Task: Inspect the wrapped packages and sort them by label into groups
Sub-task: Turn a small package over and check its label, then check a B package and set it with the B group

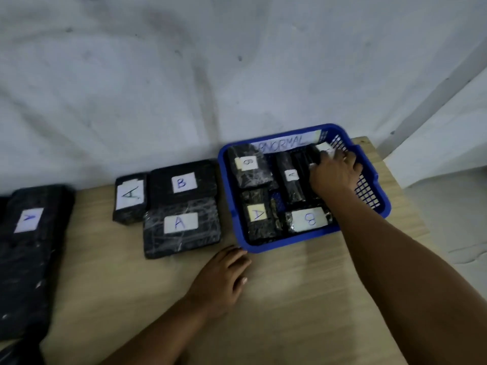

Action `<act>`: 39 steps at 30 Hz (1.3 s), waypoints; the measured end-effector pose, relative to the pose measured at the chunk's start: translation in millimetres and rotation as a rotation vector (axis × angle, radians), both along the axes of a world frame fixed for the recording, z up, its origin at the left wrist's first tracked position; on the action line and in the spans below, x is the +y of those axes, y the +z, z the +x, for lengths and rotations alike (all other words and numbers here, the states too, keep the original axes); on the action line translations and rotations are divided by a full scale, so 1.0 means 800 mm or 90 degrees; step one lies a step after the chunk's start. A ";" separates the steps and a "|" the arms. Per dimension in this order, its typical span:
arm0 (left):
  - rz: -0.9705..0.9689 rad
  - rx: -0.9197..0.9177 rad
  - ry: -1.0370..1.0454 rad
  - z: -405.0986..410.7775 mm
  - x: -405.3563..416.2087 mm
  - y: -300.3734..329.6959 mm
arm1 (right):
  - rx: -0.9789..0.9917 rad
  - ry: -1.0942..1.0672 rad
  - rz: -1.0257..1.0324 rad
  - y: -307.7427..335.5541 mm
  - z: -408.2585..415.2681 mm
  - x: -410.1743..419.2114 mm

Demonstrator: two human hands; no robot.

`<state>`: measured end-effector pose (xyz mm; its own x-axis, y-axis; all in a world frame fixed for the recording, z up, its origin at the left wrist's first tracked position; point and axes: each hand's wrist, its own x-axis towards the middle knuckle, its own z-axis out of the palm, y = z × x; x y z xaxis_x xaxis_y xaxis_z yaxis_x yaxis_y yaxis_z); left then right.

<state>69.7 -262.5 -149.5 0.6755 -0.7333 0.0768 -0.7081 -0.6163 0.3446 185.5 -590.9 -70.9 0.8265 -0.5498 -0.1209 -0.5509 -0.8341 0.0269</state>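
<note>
A blue basket (311, 239) with an "ABNORMAL" sign holds several black wrapped packages with white labels. My right hand (336, 173) reaches into its far right corner and grips a black package (320, 151) whose label is partly hidden. Inside lie a package with an upside-down label (249, 164), a narrow A package (291, 180), another A package (259, 217) and a B package (308, 219). My left hand (224, 277) rests flat on the table beside the basket's front left corner. Left of the basket lie a B package (184, 183) and two A packages (181, 227) (130, 200).
A long black package labelled A (29, 246) lies at the table's left edge. The wooden table (290, 299) stands against a grey wall, and its right edge drops off just beyond the basket.
</note>
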 end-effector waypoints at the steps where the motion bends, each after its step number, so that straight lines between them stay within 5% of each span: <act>1: 0.008 0.005 -0.020 0.001 0.006 0.004 | -0.018 -0.001 0.019 0.004 -0.004 0.006; 6: -0.029 0.122 0.028 -0.012 0.050 0.028 | -0.251 0.034 0.110 0.036 -0.045 0.075; 12: -0.088 0.075 0.135 -0.040 0.126 0.064 | -0.493 0.176 0.179 0.049 -0.133 0.228; 20: -0.073 0.160 0.355 -0.113 0.256 0.075 | -0.352 0.283 0.342 -0.010 -0.260 0.384; 29: 0.185 0.221 0.296 -0.170 0.309 0.060 | -0.225 0.249 0.360 -0.045 -0.327 0.444; 39: -0.043 -0.052 0.277 -0.048 0.319 0.188 | -0.324 0.174 0.577 0.074 -0.252 0.451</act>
<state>30.9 -7.0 0.8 0.9095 -0.3744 0.1807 -0.4151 -0.8405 0.3482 -16.5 -230.3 -11.8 0.9761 -0.2174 0.0024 -0.1148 -0.5248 -0.8434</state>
